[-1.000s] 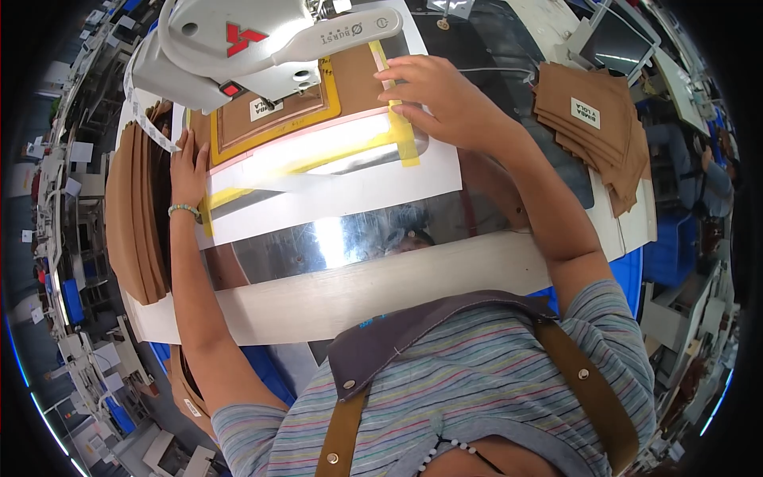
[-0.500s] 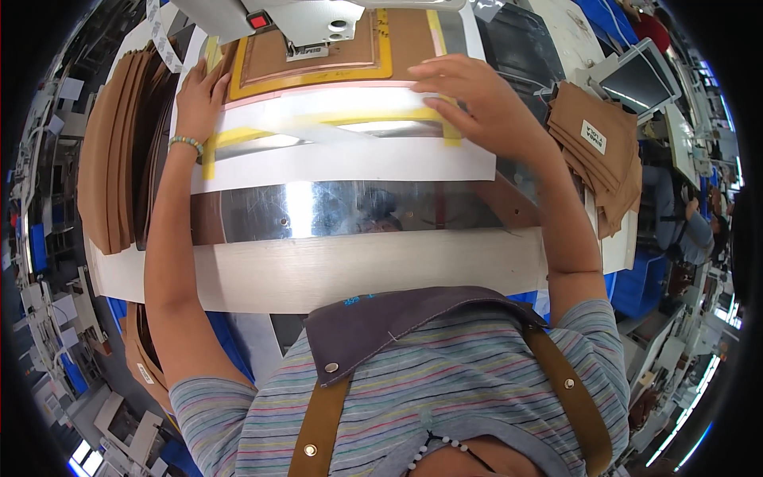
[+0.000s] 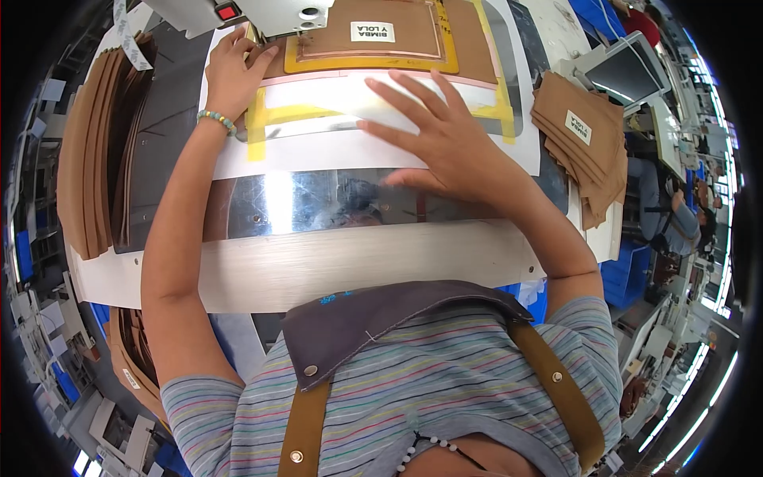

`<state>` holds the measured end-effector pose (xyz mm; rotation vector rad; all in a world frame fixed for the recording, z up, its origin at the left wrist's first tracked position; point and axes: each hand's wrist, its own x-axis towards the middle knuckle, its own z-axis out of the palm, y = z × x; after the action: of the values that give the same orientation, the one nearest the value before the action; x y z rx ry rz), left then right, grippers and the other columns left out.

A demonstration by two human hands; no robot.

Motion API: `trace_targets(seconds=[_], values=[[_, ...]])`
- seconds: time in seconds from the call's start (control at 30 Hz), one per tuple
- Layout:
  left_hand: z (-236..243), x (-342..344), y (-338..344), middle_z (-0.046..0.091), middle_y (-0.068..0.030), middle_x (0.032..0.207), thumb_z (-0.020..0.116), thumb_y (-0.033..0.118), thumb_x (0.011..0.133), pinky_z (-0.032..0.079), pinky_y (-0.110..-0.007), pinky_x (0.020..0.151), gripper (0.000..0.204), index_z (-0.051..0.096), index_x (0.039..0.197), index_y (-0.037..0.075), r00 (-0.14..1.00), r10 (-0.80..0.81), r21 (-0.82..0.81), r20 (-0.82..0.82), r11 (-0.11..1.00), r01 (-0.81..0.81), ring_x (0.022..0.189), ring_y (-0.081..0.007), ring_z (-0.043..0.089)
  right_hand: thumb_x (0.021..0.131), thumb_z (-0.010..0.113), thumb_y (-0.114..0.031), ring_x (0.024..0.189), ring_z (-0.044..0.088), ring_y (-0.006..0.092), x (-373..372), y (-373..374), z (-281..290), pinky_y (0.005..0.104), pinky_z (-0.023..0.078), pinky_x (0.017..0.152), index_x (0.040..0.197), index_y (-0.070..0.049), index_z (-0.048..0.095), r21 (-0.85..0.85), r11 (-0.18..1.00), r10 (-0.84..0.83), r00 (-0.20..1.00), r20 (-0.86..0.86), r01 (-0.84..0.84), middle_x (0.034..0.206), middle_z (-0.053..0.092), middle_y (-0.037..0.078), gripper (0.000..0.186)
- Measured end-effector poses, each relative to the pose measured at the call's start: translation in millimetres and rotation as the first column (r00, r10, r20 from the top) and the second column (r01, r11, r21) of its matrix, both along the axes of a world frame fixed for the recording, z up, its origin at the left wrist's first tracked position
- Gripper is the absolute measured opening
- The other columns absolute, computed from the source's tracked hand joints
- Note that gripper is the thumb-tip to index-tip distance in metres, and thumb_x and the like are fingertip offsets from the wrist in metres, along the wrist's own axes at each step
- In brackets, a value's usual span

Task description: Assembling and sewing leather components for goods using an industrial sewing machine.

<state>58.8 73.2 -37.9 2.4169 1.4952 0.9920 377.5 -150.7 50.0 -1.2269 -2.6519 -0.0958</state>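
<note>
My left hand (image 3: 237, 75) rests at the left edge of a brown panel (image 3: 475, 48), beside the machine head (image 3: 282, 16), its fingers apart and slightly bent; what lies under the fingertips is partly hidden. The panel carries a yellow rectangular frame (image 3: 373, 65) around a pale label (image 3: 373, 31). Below it are yellow tape strips (image 3: 505, 119) on a white sheet (image 3: 520, 159). My right hand (image 3: 437, 139) is open, fingers spread over the white sheet's middle and the edge of the metal plate (image 3: 294, 203).
Brown pieces stand stacked at the left (image 3: 86, 151); labelled brown pieces (image 3: 580, 143) lie fanned at the right beside a tilted monitor (image 3: 624, 67). A printed ribbon (image 3: 127, 40) hangs at upper left. Another person (image 3: 675, 215) sits at far right, near blue bins (image 3: 624, 266).
The sheet and panel have shifted right, baring the label from under the machine head. My left hand moved up and right with their edge; my right hand moved toward the middle, fingers spreading.
</note>
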Motion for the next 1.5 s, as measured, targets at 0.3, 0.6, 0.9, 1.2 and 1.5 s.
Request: trace_targets(seconds=[0.3,0.6,0.9,1.2,1.5], values=[[7.7,15.0,-4.7,0.072,-0.0181,0.132,0.072,0.04,0.096,0.05,-0.045,0.105,0.046,0.079,0.117,-0.001,0.991,-0.064,-0.092,0.116,0.993,0.075,0.125,-0.0359,0.063,0.101,0.061,-0.055,0.16,0.028,0.0325,76.8,13.4,10.6,0.0589,0.023,0.13,0.129,-0.017,0.074,0.004,0.999,0.049,0.997,0.067,-0.049,0.171,0.04,0.002,0.049],[23.3,-71.9,12.3,0.063,-0.0119,0.072,0.07,0.024,0.092,0.049,-0.038,0.07,0.029,0.068,0.088,-0.005,0.831,0.302,-0.016,0.468,0.943,-0.333,0.068,-0.0174,0.054,0.096,0.073,-0.027,0.111,0.062,0.03,3.6,64.2,-12.0,0.0454,0.049,0.096,0.108,-0.006,0.073,0.029,0.994,-0.092,0.968,-0.232,0.102,0.113,0.067,0.009,0.024],[189.0,-264.8,-87.9,0.073,-0.0138,0.131,0.061,-0.008,0.096,0.053,-0.032,0.106,0.037,0.069,0.132,-0.005,0.679,0.058,0.283,0.732,0.881,-0.38,0.123,-0.0226,0.068,0.087,0.079,-0.02,0.096,0.063,0.0394,-5.1,67.0,-30.7,0.0494,0.048,0.086,0.102,-0.002,0.068,0.093,0.991,-0.06,0.939,-0.338,0.097,0.098,0.066,0.018,0.026],[191.1,-490.0,-317.8,0.075,-0.0158,0.125,0.051,-0.013,0.091,0.06,-0.034,0.094,0.046,0.072,0.131,-0.006,0.285,0.448,0.091,0.847,0.405,-0.91,0.107,-0.0226,0.074,0.1,0.068,-0.018,0.094,0.061,0.0323,-20.6,51.8,-25.2,0.0432,0.042,0.093,0.099,-0.002,0.063,-0.02,0.981,-0.19,0.941,-0.279,0.192,0.093,0.062,0.013,0.016],[39.6,-627.0,-595.3,0.076,-0.0214,0.121,0.057,-0.011,0.091,0.062,-0.04,0.092,0.037,0.074,0.123,-0.009,-0.202,-0.054,-0.19,0.978,0.183,-0.965,0.097,-0.0303,0.075,0.102,0.066,-0.017,0.095,0.061,0.0329,-6.4,55.3,-34.1,0.0439,0.042,0.097,0.099,-0.001,0.062,-0.105,0.972,-0.233,0.904,-0.359,0.209,0.095,0.064,0.014,0.016]])
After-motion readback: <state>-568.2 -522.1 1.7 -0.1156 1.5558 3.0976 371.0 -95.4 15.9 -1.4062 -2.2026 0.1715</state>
